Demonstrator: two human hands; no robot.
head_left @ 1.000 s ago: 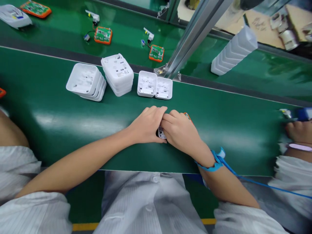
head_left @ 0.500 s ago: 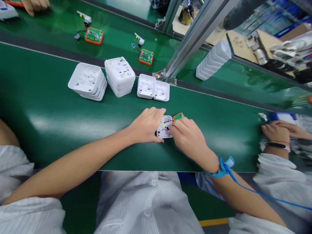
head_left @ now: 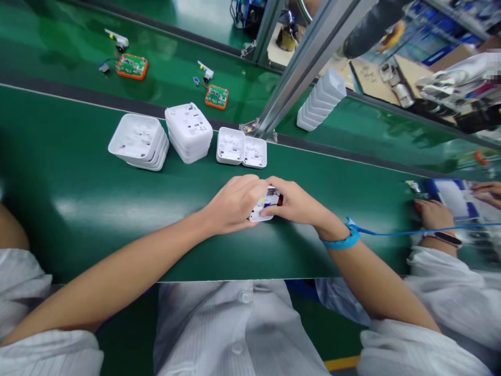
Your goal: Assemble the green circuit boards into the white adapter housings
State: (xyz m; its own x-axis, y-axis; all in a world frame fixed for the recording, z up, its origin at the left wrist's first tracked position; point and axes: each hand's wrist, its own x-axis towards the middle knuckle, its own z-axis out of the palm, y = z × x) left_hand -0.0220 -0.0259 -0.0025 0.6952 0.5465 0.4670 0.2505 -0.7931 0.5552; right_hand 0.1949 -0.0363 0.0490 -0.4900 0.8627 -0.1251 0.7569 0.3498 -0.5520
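My left hand (head_left: 234,204) and my right hand (head_left: 296,202) meet over a small white plastic housing (head_left: 265,205) on the green bench mat (head_left: 78,209). The left hand's fingers curl around the housing's left side. The right hand's fingers press on its right side, where coloured parts show inside. A blue wrist strap (head_left: 341,241) with a blue cord circles my right wrist. Behind the hands lie two open white shells (head_left: 241,148) side by side.
Two stacks of white shells (head_left: 138,142) (head_left: 189,131) stand at the back left. Orange-framed circuit boards (head_left: 132,66) (head_left: 216,96) lie on the far belt. A metal post (head_left: 301,62) rises behind, with another white stack (head_left: 320,101). A co-worker's hand (head_left: 433,214) rests at the right.
My right hand has slid left onto the housing and now covers the orange-framed board that showed beside it. The left hand has kept its hold. The view has shifted slightly.
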